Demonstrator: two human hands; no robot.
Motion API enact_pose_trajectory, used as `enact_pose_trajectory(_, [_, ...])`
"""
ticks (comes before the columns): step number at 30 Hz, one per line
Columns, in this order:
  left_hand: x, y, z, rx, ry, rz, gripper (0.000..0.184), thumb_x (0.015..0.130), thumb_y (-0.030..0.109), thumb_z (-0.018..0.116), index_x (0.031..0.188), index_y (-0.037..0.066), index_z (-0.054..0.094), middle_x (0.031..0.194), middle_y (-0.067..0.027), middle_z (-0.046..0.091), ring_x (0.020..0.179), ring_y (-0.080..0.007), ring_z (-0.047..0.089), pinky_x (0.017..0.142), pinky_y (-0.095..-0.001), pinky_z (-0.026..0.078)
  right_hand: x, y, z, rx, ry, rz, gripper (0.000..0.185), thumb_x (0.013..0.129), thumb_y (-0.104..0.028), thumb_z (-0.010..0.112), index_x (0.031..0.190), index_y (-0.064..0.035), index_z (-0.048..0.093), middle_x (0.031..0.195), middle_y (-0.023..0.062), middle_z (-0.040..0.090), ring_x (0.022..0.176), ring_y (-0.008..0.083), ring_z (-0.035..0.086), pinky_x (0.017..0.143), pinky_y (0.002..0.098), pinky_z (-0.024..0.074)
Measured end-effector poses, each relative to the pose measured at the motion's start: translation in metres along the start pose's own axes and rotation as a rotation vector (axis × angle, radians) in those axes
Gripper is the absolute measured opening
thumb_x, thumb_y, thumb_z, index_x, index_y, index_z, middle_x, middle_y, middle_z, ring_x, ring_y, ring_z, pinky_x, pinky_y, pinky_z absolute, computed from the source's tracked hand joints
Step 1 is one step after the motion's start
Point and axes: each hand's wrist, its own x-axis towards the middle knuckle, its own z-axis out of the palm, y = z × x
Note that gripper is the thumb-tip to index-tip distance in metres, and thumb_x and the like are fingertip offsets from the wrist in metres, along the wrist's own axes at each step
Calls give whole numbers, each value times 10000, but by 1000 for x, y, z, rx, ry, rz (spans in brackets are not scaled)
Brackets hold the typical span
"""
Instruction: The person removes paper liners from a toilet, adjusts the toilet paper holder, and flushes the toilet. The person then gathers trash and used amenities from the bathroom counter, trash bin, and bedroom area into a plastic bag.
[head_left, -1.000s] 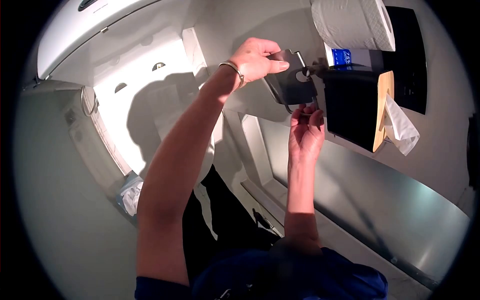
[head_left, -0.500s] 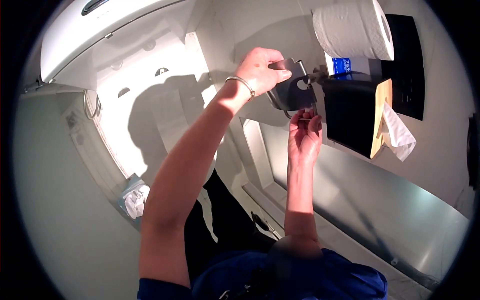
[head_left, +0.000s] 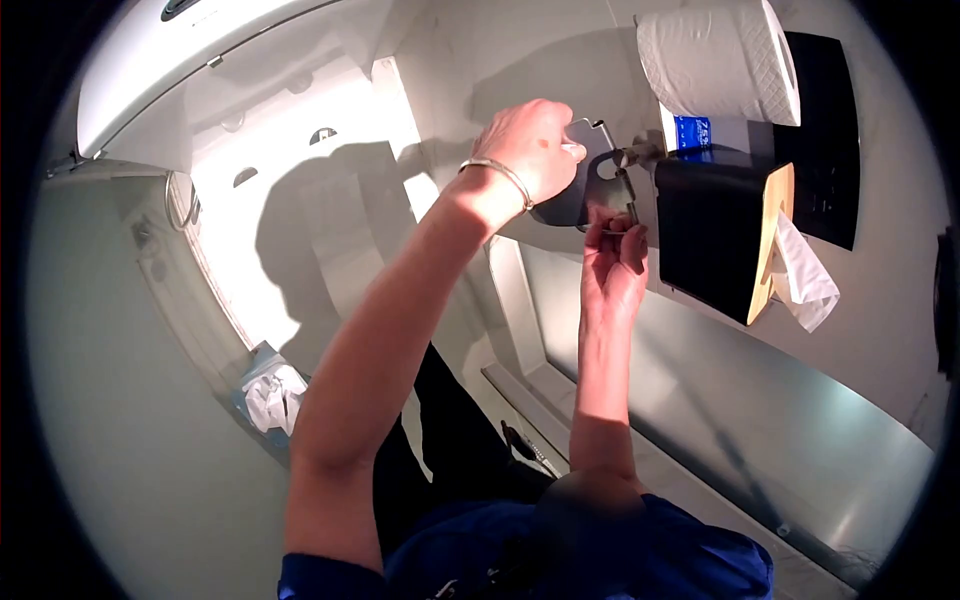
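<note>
A metal toilet paper holder (head_left: 603,187) with a shiny cover plate and a thin bent bar is fixed to the wall. My left hand (head_left: 535,150), with a bracelet on its wrist, is closed on the upper left part of the holder, its fingers partly hidden behind the hand. Below, my right hand (head_left: 613,260) pinches the lower end of the holder's bar with thumb and fingers. Just right of the holder is a black tissue box (head_left: 705,235) with a wooden face and a white tissue (head_left: 803,275) sticking out.
A large white paper roll (head_left: 715,62) lies above the tissue box, near a blue-labelled package (head_left: 692,132). A dark panel (head_left: 830,140) is behind them. At lower left stands a bin with crumpled white paper (head_left: 272,397). A white lid (head_left: 140,80) is at upper left.
My left hand has moved slightly right and down and turned over the holder, and the cover plate is tilted differently. My right hand has kept its pinch at the lower end.
</note>
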Motion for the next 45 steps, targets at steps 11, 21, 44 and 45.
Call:
enact_pose_trajectory(11, [20, 23, -16, 74, -256, -100, 313, 803, 202, 584, 994, -47, 587, 965, -229, 596, 941, -315, 586, 801, -368, 454, 0, -12, 19, -228, 36, -217, 154, 796, -175, 661, 903, -84, 598, 832, -7, 594, 785, 105, 540, 760, 274, 451])
enact_pose_trajectory(21, [27, 22, -20, 26, -306, -84, 280, 818, 193, 606, 964, -46, 596, 813, -157, 622, 764, -225, 582, 721, -344, 450, -12, -8, 24, -192, 61, -156, 163, 797, -180, 649, 903, -73, 588, 879, 7, 589, 783, 111, 535, 722, 286, 452])
enact_pose_trajectory(44, [34, 85, -57, 347, -458, -107, 263, 752, 108, 566, 980, -3, 639, 1005, -241, 607, 973, -354, 593, 815, -401, 469, -22, 2, 23, 157, 95, 48, 170, 831, -134, 600, 943, -12, 558, 868, 54, 571, 823, 162, 537, 807, 346, 483])
enact_pose_trajectory(45, [35, 85, -57, 332, -450, -100, 257, 752, 106, 562, 963, -18, 640, 1000, -247, 606, 962, -356, 596, 805, -402, 471, -21, 1, 25, 148, 63, 10, 166, 830, -131, 599, 939, -12, 557, 868, 53, 563, 824, 160, 530, 804, 344, 482])
